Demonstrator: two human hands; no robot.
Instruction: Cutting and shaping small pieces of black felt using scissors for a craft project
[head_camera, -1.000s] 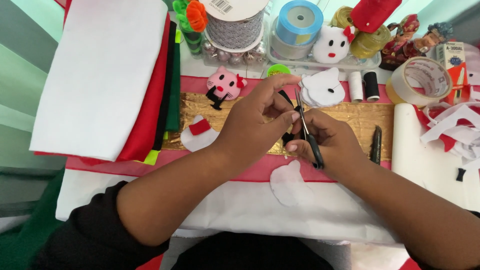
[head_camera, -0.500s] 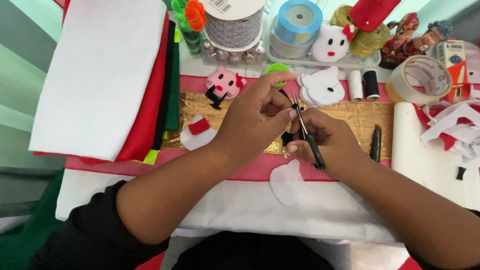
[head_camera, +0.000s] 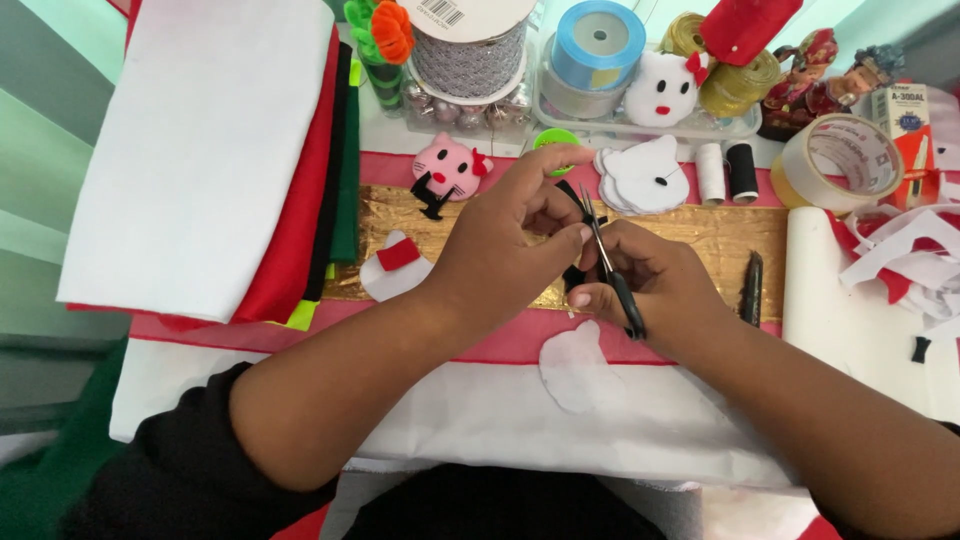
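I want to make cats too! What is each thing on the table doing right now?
left hand: pinching a small black felt piece
right hand: gripping scissors, blades up
pink cat face: finished, lying flat
white cat cutout: plain, lying flat
tape roll: lying flat
thread spools: standing upright
felt sheets: stacked

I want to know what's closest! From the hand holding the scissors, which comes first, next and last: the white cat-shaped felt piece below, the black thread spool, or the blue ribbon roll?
Measured from the right hand in the head view:
1. White cat-shaped felt piece, just below the hand, toward the person.
2. Black thread spool, up and to the right.
3. Blue ribbon roll, far up at the back.
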